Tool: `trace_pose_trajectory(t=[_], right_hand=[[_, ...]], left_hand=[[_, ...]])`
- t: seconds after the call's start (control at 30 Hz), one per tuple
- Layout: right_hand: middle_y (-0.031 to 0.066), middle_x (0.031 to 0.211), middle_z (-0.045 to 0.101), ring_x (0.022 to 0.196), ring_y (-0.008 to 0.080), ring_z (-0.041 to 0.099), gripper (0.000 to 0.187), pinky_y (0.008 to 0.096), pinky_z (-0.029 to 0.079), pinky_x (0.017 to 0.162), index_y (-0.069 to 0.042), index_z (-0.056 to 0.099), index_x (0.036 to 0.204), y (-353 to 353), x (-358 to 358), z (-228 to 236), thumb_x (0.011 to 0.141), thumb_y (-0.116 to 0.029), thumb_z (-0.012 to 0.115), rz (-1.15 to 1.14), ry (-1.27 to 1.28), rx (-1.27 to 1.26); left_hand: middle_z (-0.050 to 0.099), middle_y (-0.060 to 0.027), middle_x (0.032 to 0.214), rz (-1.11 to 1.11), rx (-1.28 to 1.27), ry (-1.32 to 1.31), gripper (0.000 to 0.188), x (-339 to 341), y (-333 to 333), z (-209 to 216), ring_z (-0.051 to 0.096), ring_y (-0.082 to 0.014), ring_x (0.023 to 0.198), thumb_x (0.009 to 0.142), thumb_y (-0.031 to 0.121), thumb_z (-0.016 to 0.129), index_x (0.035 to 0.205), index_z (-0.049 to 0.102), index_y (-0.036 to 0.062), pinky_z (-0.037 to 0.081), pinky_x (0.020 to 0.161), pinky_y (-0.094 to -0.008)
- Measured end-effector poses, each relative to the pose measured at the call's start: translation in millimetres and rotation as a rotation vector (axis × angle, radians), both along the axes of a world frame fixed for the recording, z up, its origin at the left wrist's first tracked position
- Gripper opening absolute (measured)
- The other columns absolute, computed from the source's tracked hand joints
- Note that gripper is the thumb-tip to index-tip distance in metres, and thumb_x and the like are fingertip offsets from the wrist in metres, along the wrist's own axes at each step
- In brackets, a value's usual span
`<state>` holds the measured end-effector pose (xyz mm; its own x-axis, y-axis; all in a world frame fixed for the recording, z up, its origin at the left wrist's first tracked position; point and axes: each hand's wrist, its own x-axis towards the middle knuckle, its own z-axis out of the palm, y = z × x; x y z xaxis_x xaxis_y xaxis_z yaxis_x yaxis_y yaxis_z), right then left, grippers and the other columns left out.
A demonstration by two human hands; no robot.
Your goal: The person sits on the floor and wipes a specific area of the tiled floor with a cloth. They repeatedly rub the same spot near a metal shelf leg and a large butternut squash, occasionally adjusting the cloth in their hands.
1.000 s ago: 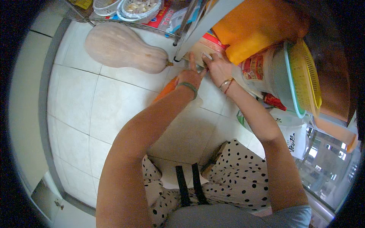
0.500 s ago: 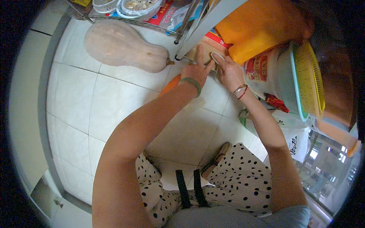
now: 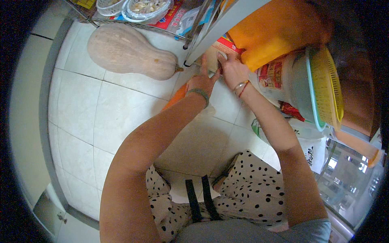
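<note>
Pale tan, the box [image 3: 214,56] we hold stands on the tiled floor [image 3: 101,117] by the white rack leg [image 3: 214,30]. Our left hand [image 3: 202,79] and right hand [image 3: 231,69] both grasp it; a squash [image 3: 125,52] lies nearby, left.

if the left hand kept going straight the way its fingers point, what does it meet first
Probably the pale box that the left hand already touches at its fingertips, just under the white shelf post; depth is unclear.
</note>
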<state>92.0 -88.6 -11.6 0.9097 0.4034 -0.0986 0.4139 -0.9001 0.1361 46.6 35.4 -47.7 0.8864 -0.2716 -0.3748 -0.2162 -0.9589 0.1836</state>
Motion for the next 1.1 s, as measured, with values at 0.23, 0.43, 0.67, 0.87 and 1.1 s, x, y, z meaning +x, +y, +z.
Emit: trace_pose_trajectory(t=[0.23,0.43,0.67,0.87,1.1], right_hand=[[0.0147,0.099,0.057,0.079,0.0289,0.064,0.038,0.0382,0.051,0.058,-0.014,0.054,0.116,-1,-20,3,0.078,-0.018,0.054,0.017,0.090,0.053],[0.0144,0.094,0.059,0.078,0.0292,0.063,0.031,0.0385,0.052,0.060,-0.011,0.058,0.110,8,-10,5,0.080,-0.017,0.051,-0.019,0.017,0.004],[0.0131,0.094,0.059,0.081,0.0304,0.063,0.032,0.0410,0.051,0.061,-0.013,0.058,0.109,8,8,1,0.078,-0.015,0.054,-0.077,0.059,0.039],[0.0138,0.097,0.058,0.081,0.0302,0.063,0.029,0.0425,0.050,0.061,-0.017,0.058,0.110,1,-16,7,0.082,-0.017,0.050,0.011,0.060,0.070],[0.0124,0.098,0.059,0.082,0.0308,0.063,0.032,0.0423,0.051,0.061,-0.022,0.057,0.114,2,21,0,0.083,-0.020,0.048,-0.057,0.037,0.095]], left_hand=[[-0.020,-0.0238,0.143,-0.002,-0.041,0.047,0.071,-2,1,-10,0.060,-0.0423,0.093,0.085,0.006,0.047,0.140,0.017,0.0379,0.055,0.054,-0.0467],[-0.021,-0.0256,0.142,-0.023,-0.060,0.157,0.069,0,2,0,0.060,-0.0425,0.093,0.085,0.006,0.047,0.141,0.019,0.0359,0.055,0.055,-0.0467],[-0.021,-0.0269,0.142,-0.038,-0.038,0.150,0.069,3,4,5,0.059,-0.0441,0.094,0.085,0.006,0.047,0.141,0.019,0.0355,0.055,0.054,-0.0470],[-0.020,-0.0277,0.142,-0.018,-0.073,0.119,0.072,-3,5,-3,0.060,-0.0438,0.093,0.085,0.006,0.047,0.141,0.014,0.0362,0.055,0.053,-0.0473],[-0.022,-0.0272,0.141,-0.049,-0.066,0.156,0.072,0,4,5,0.059,-0.0431,0.095,0.085,0.005,0.047,0.141,0.014,0.0362,0.055,0.054,-0.0473]])
